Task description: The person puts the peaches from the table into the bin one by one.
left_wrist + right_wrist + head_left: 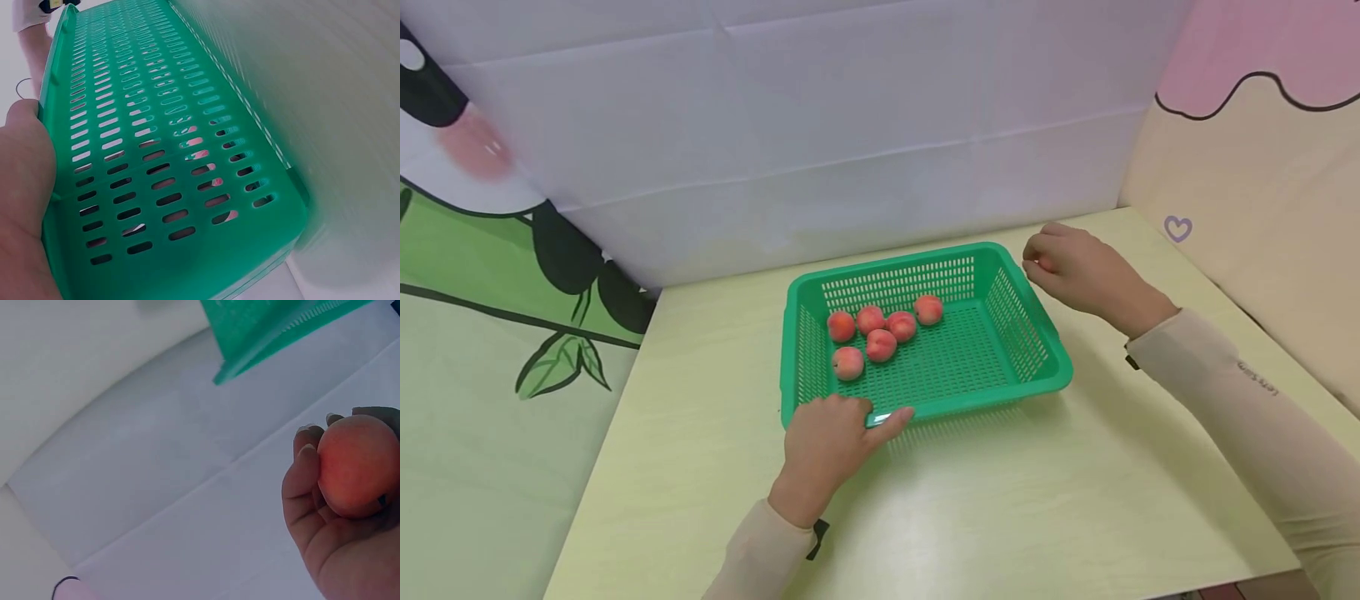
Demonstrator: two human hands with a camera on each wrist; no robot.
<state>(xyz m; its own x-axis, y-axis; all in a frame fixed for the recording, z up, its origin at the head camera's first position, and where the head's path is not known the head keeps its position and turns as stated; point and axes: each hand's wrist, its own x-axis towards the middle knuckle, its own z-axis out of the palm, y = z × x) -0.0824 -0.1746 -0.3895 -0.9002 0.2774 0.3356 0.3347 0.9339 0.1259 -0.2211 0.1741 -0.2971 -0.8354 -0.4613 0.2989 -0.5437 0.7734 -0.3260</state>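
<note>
A green plastic basket (992, 402) with slotted walls stands on the table, and several red-orange peaches (881, 345) lie in its left half. My left hand (826, 442) grips the near rim towards the left corner, thumb along the top edge. The left wrist view shows that palm against the outside of the basket wall (144, 265). Beyond the basket's right side, above the table, my right hand (1078, 271) holds another peach (356, 465). Its fingers curl round the fruit in the right wrist view; the head view shows only a sliver of it.
The pale yellow table (700, 400) extends around the basket. A white cloth backdrop (850, 125) rises behind its far edge. Printed panels stand at both sides, the right one (1262, 208) close to the right arm.
</note>
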